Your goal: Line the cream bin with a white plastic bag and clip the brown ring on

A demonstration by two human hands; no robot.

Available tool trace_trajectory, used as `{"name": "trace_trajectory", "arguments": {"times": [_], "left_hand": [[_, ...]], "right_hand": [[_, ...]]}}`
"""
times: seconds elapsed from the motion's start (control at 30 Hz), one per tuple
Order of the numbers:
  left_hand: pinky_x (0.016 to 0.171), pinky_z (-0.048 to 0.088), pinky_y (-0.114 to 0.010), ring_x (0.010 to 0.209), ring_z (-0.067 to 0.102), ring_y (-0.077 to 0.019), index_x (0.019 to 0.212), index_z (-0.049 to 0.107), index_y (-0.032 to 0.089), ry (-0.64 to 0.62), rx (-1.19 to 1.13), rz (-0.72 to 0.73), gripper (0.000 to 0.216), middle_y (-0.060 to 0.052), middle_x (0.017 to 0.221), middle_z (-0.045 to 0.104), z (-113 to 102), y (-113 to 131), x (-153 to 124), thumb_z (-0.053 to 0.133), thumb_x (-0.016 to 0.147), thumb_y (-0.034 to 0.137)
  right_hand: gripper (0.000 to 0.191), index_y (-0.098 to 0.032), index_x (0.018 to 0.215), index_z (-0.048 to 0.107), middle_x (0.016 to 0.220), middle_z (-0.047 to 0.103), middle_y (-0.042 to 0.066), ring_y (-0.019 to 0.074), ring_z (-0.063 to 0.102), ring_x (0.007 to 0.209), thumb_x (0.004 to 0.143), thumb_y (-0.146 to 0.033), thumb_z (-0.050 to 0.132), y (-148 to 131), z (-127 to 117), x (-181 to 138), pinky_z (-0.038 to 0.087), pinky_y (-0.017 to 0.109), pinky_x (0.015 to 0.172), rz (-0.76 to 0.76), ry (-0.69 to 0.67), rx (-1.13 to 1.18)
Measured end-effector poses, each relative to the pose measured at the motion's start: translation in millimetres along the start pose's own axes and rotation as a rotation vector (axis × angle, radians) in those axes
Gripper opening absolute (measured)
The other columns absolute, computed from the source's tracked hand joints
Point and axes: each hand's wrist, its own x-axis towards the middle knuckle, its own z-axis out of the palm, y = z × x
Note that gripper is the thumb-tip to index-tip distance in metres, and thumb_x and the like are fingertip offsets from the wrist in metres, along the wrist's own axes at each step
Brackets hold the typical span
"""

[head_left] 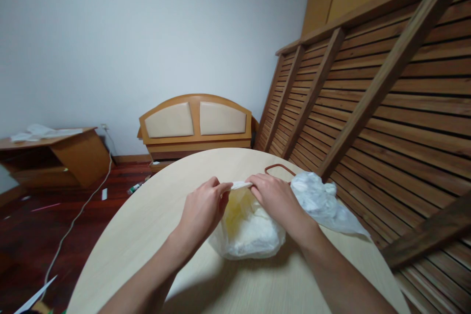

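Round table (143,240); bag's rim (241,185) in left grip (205,202) and right grip (275,197).

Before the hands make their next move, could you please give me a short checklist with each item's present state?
1. Left hand pinching the white bag at its upper edge: ok.
2. Right hand on that same edge: ok.
3. White bag resting on the round table: ok.
4. Second plastic bag apart from the right hand: cannot tell; they nearly meet in this view.
5. White bag's contents identified: cannot tell.
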Motion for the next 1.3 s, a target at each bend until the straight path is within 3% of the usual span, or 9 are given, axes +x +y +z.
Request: {"name": "trace_trajectory", "arguments": {"times": [0.17,0.4,0.6,0.7,0.8,1.07,1.2,1.3], "left_hand": [[0.061,0.042,-0.025,0.079,0.068,-0.0162,0.117,0.070,0.034,0.005,-0.002,0.011,0.029,-0.002,0.093,0.067,0.5,0.7,-0.5,0.051,0.098,0.024],[0.061,0.044,-0.025,0.082,0.067,-0.0176,0.110,0.072,0.032,-0.007,0.024,0.025,0.025,-0.002,0.093,0.067,-1.2,3.2,-3.6,0.051,0.097,0.025],[0.069,0.050,-0.026,0.103,0.065,-0.0214,0.126,0.062,0.029,0.113,0.005,0.091,0.034,-0.004,0.118,0.066,2.0,3.9,-4.3,0.063,0.092,0.034],[0.065,0.048,-0.025,0.095,0.067,-0.0200,0.109,0.069,0.030,0.067,0.039,0.068,0.017,-0.001,0.107,0.070,4.6,2.2,-1.3,0.058,0.096,0.027],[0.062,0.046,-0.025,0.090,0.069,-0.0200,0.099,0.071,0.029,0.027,0.049,0.044,0.017,0.000,0.099,0.072,5.8,0.0,0.5,0.054,0.098,0.025],[0.062,0.045,-0.025,0.089,0.070,-0.0205,0.103,0.072,0.029,0.028,0.063,-0.036,0.021,-0.002,0.101,0.074,7.0,-3.7,2.0,0.052,0.099,0.026],[0.064,0.046,-0.026,0.090,0.070,-0.0201,0.103,0.073,0.028,0.024,0.061,-0.029,0.022,-0.003,0.101,0.074,7.3,-3.5,3.0,0.051,0.099,0.026],[0.064,0.045,-0.026,0.090,0.070,-0.0200,0.104,0.073,0.028,0.024,0.064,-0.019,0.023,-0.003,0.100,0.074,7.6,-3.5,2.9,0.051,0.099,0.027]], "right_hand": [[0.031,-0.020,0.122,0.066,0.119,0.070,0.007,0.0226,0.063,0.112,0.092,-0.014,0.061,1.7,2.4,-0.4,0.047,0.034,0.096,-0.119,0.087,0.073],[0.015,-0.022,0.101,0.072,0.101,0.074,0.004,0.0219,0.067,0.099,0.093,-0.013,0.062,0.0,12.7,5.1,0.049,0.032,0.084,-0.137,0.095,0.075],[0.013,-0.022,0.100,0.072,0.099,0.074,0.003,0.0218,0.067,0.097,0.092,-0.014,0.065,-3.7,12.5,3.8,0.049,0.031,0.080,-0.171,0.103,0.066],[0.012,-0.022,0.099,0.072,0.099,0.074,0.003,0.0218,0.068,0.097,0.092,-0.015,0.065,-5.2,12.1,3.4,0.049,0.031,0.080,-0.165,0.101,0.082],[0.012,-0.022,0.099,0.072,0.100,0.075,0.004,0.0224,0.068,0.098,0.092,-0.015,0.065,-4.5,11.8,3.5,0.050,0.032,0.082,-0.139,0.090,0.112],[0.033,-0.021,0.119,0.068,0.117,0.073,0.007,0.0248,0.069,0.106,0.086,-0.025,0.073,17.0,-2.2,-2.4,0.052,0.038,0.092,-0.068,0.123,0.240],[0.033,-0.021,0.118,0.071,0.112,0.076,0.007,0.0238,0.073,0.095,0.085,-0.026,0.072,24.0,-7.0,-4.1,0.055,0.037,0.087,-0.002,0.073,0.324],[0.028,-0.022,0.116,0.072,0.112,0.077,0.007,0.0246,0.072,0.100,0.088,-0.022,0.067,20.7,-4.2,-3.2,0.054,0.038,0.092,-0.022,0.049,0.361]]}}
